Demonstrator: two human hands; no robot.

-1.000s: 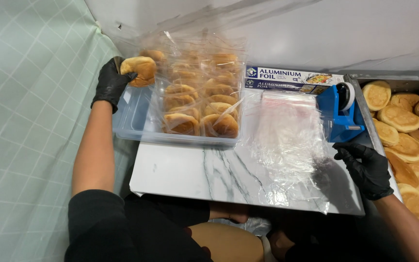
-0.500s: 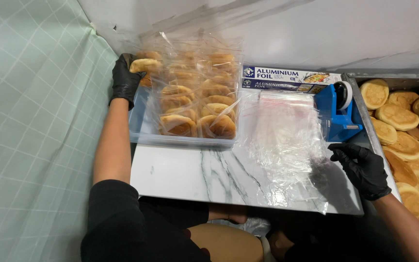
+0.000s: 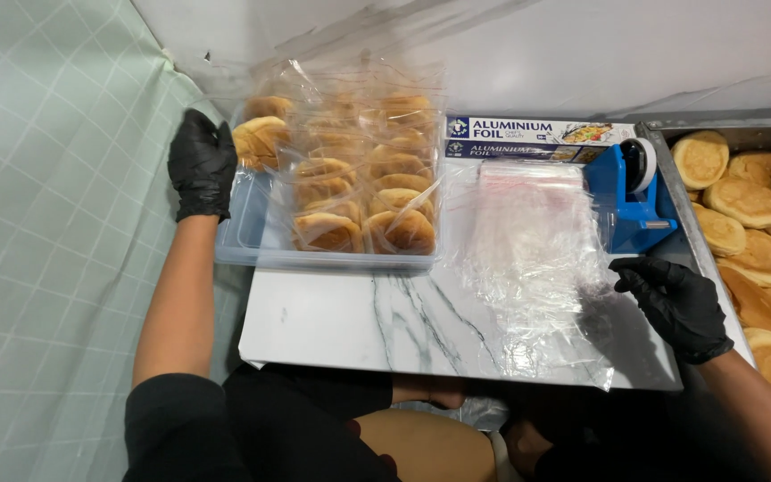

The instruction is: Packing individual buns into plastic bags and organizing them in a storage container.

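left hand, black glove: at the far left corner of the clear plastic tub, fingers curled around a bagged bun and holding it at the tub's left end, the bun raised above the rim. clear plastic tub: far left on the marble-patterned board, holding rows of bagged buns, each in clear wrap, stacked on edge. right hand, black glove: near right on the board, fingers loosely bent and slightly apart, fingertips touching the right edge of the stack of clear plastic bags; whether it pinches a bag cannot be told. stack of clear plastic bags: centre right of the board, between tub and blue tape dispenser. blue tape dispenser: far right of the board, just beside the bags. foil boxes: two long cartons along the far edge, behind the bags. metal tray: right of the board, filled with unwrapped buns. green checked cloth: left side.
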